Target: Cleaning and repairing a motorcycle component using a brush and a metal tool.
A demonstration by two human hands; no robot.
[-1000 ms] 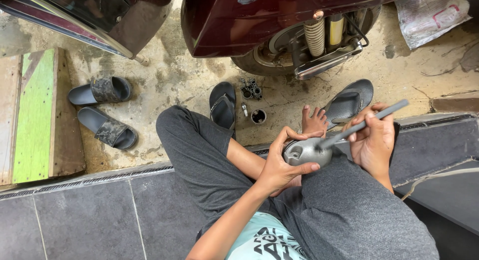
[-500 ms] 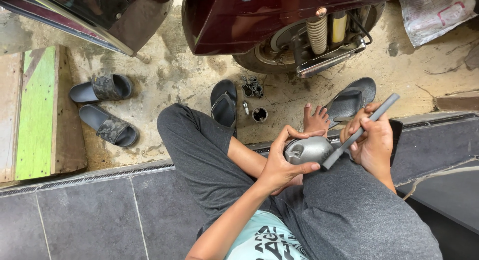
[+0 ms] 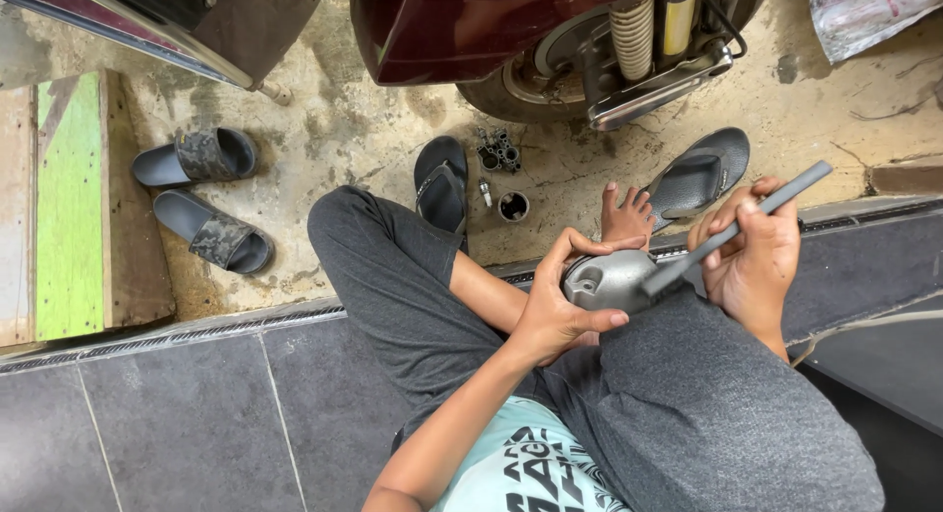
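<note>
Our left hand (image 3: 560, 311) wraps around a cover (image 3: 607, 279), thumb below and fingers curled over its top edge, holding it just above our right knee. Our right hand (image 3: 751, 252) grips a file (image 3: 737, 227) in a closed fist; the file slants from upper right down to the cover and its lower end touches the cover's right side.

The cover is a rounded, dull grey cast-metal piece with a smooth domed face and small bolt lugs at its rim. The file is a flat, dark grey bar.

We sit on a dark tiled step (image 3: 196, 404) in grey trousers, a bare foot (image 3: 626, 212) beside a black sandal (image 3: 699, 173). A second sandal (image 3: 441, 185) lies by our left knee. Near it on the concrete stand a small round cup (image 3: 513, 206), dark inside with contents we cannot make out, and a cluster of small metal parts (image 3: 498, 150). A maroon scooter (image 3: 550, 30) stands beyond.
</note>
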